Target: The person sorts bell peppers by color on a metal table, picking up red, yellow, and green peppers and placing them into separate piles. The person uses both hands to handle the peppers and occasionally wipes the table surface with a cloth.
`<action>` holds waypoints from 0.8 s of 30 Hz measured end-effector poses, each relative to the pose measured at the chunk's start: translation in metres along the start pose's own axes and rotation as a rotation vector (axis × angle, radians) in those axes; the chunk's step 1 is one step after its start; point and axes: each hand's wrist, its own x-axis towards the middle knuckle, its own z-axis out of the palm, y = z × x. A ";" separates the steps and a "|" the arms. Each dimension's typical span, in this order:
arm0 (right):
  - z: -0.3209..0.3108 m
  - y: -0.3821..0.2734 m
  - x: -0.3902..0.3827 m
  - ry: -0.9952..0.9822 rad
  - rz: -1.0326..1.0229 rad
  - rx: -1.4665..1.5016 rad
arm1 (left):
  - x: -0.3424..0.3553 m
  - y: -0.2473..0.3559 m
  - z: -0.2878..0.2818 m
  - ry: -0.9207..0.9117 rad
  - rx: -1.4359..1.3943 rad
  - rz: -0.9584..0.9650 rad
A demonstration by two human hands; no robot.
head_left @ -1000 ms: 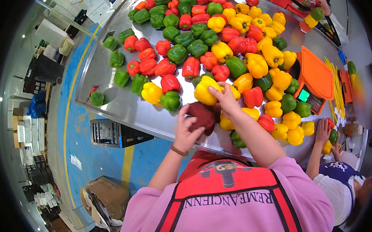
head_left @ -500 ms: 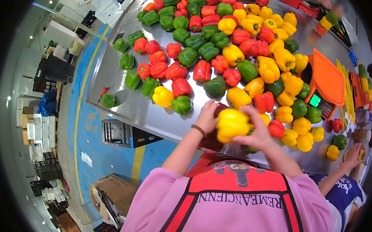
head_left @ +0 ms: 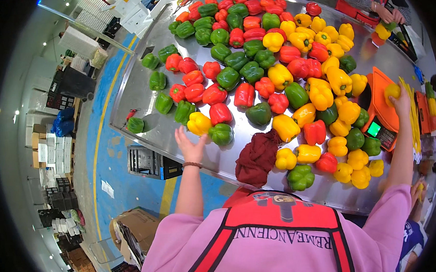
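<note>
On the far right, my right hand (head_left: 401, 102) grips a yellow bell pepper (head_left: 392, 92) at the right edge of the orange pan of a scale (head_left: 383, 110). Whether the pepper rests on the pan, I cannot tell. My left hand (head_left: 191, 148) is open and holds nothing, its fingers spread close to a yellow bell pepper (head_left: 198, 123) and a green bell pepper (head_left: 221, 134) on the metal table. A crumpled maroon cloth (head_left: 254, 161) lies at the near table edge between my arms, with a large green pepper (head_left: 300, 177) to its right.
Red, green and yellow peppers (head_left: 254, 71) spread over the steel table (head_left: 144, 110). Yellow strips (head_left: 410, 115) lie right of the scale. A black crate (head_left: 151, 162) stands below the table's left edge. Co-workers' hands (head_left: 390, 15) show at far right, one beyond my right arm.
Both hands were around a yellow pepper above the cloth. My right hand has gone right to the scale with a yellow pepper; my left hand has let go and moved left, opening.
</note>
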 end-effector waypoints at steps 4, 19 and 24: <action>0.047 0.052 0.012 0.047 0.076 0.093 | 0.049 -0.045 0.012 -0.025 -0.202 -0.197; -0.023 -0.236 -0.137 0.210 -0.033 0.671 | 0.127 -0.080 0.038 -0.192 -0.650 -0.637; -0.024 -0.290 -0.175 0.027 0.000 0.851 | 0.129 -0.065 0.023 0.030 -0.637 -0.449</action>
